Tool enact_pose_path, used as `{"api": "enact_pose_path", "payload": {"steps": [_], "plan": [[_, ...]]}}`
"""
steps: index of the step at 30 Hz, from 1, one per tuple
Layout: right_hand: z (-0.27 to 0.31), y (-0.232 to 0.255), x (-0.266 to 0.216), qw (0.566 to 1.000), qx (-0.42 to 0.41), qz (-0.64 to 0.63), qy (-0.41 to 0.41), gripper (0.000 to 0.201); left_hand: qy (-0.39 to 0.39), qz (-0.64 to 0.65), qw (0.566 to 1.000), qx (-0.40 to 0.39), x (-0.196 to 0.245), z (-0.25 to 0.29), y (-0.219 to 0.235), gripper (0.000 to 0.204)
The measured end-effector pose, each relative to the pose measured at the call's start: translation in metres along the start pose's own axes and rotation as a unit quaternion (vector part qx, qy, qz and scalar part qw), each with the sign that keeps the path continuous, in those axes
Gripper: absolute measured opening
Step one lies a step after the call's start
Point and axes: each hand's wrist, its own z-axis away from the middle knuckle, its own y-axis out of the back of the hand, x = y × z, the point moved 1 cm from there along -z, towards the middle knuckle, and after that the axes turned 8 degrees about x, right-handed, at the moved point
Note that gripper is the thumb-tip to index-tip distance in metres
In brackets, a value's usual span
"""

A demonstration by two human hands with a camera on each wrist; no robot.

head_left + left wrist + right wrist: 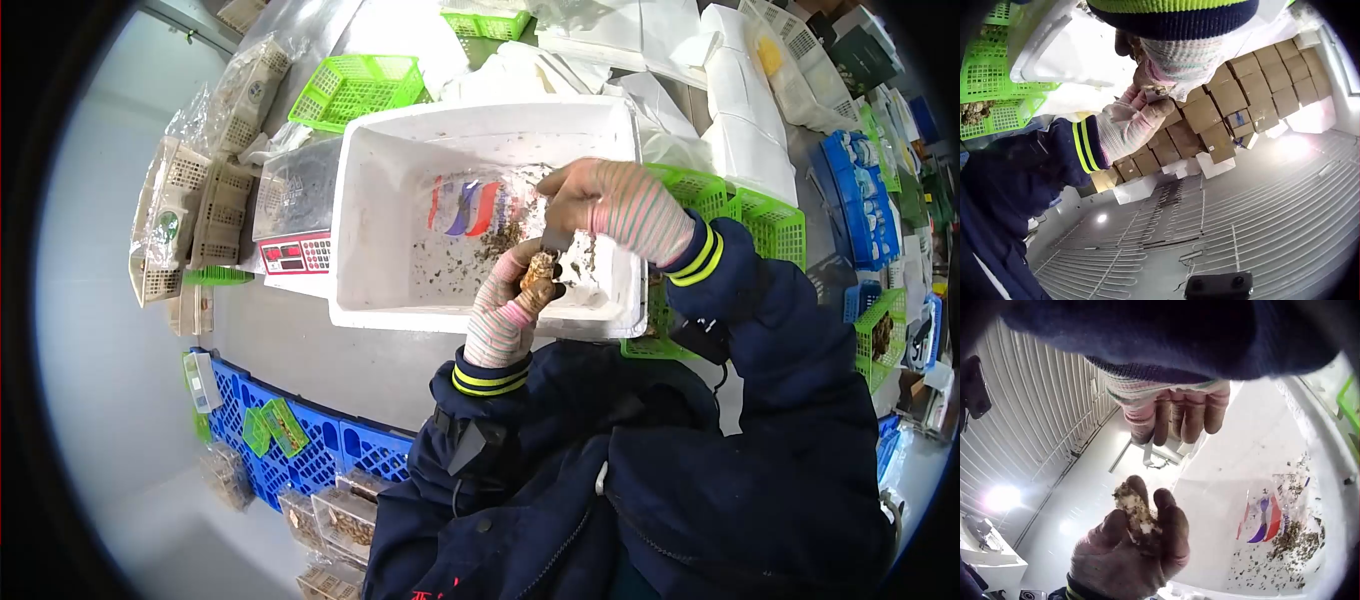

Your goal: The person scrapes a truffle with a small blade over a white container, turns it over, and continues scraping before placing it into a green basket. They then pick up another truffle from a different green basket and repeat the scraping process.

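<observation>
My left hand (505, 315) (1129, 559) pinches a lumpy brown-and-white piece (541, 270) (1137, 512) between thumb and fingers, above the near side of a white foam box (385, 312). Beside it my right hand (640, 208) (1172, 409) has curled fingers round a small flat blade (558, 236) (1148, 455). In the head view the blade lies close above the piece; whether they touch cannot be told. The left wrist view shows the right hand (1127, 125) near the left one (1175, 65). Dark crumbs (500, 240) (1297, 544) are scattered on the box floor.
A scale with a red panel (296, 255) stands left of the box. Green baskets (360, 88) (775, 225) lie behind and to the right. Blue crates (320, 440) and bagged containers (345, 520) sit at lower left, and stacked cartons (1200, 115) show in the left wrist view.
</observation>
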Motion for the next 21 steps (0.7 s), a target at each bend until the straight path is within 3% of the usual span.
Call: {"api": "enact_pose_path", "payload": {"steps": [3,5,8,10,12,14,16,18,20,21], "plan": [[-0.002,0.002,0.006,0.989,0.027,-0.085,-0.121,0.028,-0.046,-0.069,0.996,0.018,0.004,-0.002,-0.001,0.045],[0.002,-0.003,0.005,0.994,0.016,-0.051,-0.094,0.030,-0.097,-0.127,0.986,0.040,0.007,-0.003,-0.007,0.042],[0.005,-0.006,0.004,0.999,0.005,-0.015,-0.052,0.034,-0.101,-0.143,0.983,0.046,0.004,-0.005,-0.009,0.043],[0.006,-0.007,0.004,0.997,0.014,-0.052,-0.054,0.037,-0.097,-0.144,0.984,0.042,0.002,-0.004,-0.012,0.044],[0.005,-0.004,0.005,0.997,0.011,-0.043,-0.060,0.039,-0.036,-0.157,0.986,0.032,0.000,-0.001,-0.013,0.044],[0.004,-0.002,0.004,0.996,0.007,-0.011,-0.084,0.036,-0.054,-0.182,0.981,0.047,-0.004,-0.003,-0.012,0.044],[0.004,-0.001,0.004,0.995,0.014,-0.014,-0.096,0.033,-0.157,-0.265,0.948,0.076,-0.005,-0.006,-0.010,0.042],[0.005,-0.002,0.003,0.994,0.021,-0.018,-0.108,0.031,-0.184,-0.256,0.943,0.108,-0.004,-0.009,-0.008,0.039],[0.009,-0.006,-0.001,0.999,0.030,0.018,-0.005,0.030,-0.285,-0.432,0.847,0.120,0.002,-0.010,-0.007,0.040],[0.010,-0.006,-0.006,0.999,0.010,0.033,-0.013,0.030,-0.269,-0.494,0.815,0.139,0.008,-0.008,-0.012,0.043]]}}
